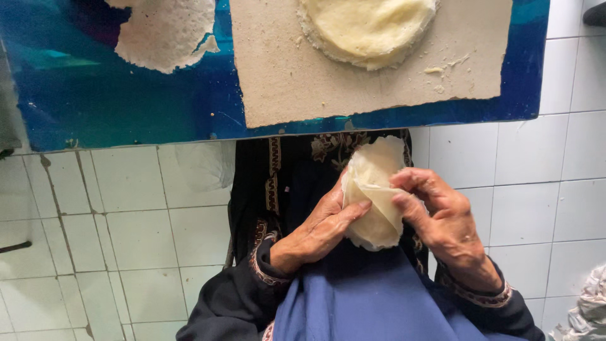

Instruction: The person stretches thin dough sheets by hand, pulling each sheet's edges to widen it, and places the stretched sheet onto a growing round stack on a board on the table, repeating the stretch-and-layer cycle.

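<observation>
You hold a thin folded sheet of pale dough [374, 196] between both hands, in front of your lap. Your left hand [319, 230] is closed on its lower left side, with the thumb pressed flat on the sheet and the fingers behind it. Your right hand [442, 221] grips the right edge, the fingertips bent over the fold. The long axis of the sheet runs away from you, from the wrists toward the blue table [95, 95]. Both hands touch it, none is nearer. Beyond your hands, on the table, a round stack of dough sheets [369, 28] lies on a grey board [284, 82]. Beyond your left hand lies a torn white sheet [164, 31].
</observation>
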`<state>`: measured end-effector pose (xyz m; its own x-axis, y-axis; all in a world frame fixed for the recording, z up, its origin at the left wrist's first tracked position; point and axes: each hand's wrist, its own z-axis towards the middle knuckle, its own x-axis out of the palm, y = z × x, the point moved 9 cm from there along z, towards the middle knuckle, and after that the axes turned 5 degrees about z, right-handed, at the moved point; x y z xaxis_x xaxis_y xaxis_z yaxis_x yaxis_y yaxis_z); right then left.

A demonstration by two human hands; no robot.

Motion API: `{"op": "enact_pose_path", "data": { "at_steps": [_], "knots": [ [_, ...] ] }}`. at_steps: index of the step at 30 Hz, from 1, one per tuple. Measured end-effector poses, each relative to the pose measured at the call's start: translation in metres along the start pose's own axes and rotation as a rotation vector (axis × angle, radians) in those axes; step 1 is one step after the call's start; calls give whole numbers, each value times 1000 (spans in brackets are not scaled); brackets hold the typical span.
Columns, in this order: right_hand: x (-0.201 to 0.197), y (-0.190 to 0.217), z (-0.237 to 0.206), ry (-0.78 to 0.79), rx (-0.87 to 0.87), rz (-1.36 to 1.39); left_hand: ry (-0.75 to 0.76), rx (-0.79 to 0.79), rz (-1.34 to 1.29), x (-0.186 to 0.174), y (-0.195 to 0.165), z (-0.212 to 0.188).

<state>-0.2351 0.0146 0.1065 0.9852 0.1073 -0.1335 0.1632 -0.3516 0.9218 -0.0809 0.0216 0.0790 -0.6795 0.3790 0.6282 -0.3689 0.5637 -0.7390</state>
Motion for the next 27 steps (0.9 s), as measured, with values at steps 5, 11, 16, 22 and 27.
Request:
{"op": "enact_pose_path", "data": {
  "at_steps": [5,11,16,22,27],
  "knots": [
    [12,7,2,33,-179,-377,-27,28,246,-1,10,1],
    [-20,-39,4,-62,137,282,-21,-84,225,-7,15,0],
    [-15,-67,3,-61,243,530,-14,-71,210,-2,11,6],
    [-19,-67,-5,-57,117,332,-80,-127,194,-7,23,12],
    [-37,-76,-5,-147,77,409,-158,-143,128,-20,35,10]
  ]
}}
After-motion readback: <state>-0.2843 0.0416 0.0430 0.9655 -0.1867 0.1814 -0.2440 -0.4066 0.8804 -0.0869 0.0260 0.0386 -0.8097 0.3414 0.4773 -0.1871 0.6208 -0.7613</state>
